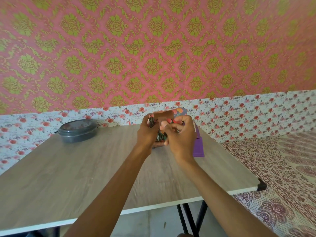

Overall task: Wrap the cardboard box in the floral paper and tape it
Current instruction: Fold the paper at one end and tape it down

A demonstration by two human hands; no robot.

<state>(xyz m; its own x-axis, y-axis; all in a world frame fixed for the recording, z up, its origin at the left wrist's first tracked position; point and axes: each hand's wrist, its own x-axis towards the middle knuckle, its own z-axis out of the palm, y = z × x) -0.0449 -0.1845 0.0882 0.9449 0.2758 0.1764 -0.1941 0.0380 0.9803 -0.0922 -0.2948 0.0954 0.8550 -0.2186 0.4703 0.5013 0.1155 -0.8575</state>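
Held at the far part of the light wood-grain counter [68, 168]: a small brown cardboard box [166, 114], partly clad in dark floral wrapping paper [179, 111]. Clasped on its left side by the left grip [147, 134], fingers curled round the paper-covered wall, probably to steady the package and keep the sheet taut. Pinched at the near end by the right grip [181, 135], fingers bent tight on a fold of the paper, thumb tip up against the bare cardboard; likely creasing or tucking an end flap. Neither grip slack, neither free.

Turned with an end towards the wearer, presumably to bring that face within reach of the folding fingers. Bare brown strip showing at the top, not yet covered, with no tape visible on the package; wrapping therefore judged unfinished.

Box squarely between the two grips, touching both and largely hidden behind them. Lower edge out of sight, so resting on the counter or lifted off it: cannot tell.

Just right of the right grip, on the counter: a purple plastic block [198, 146], perhaps a tape dispenser, handy for the taping. Well apart to the left: a dark grey round lidded tub [77, 131].
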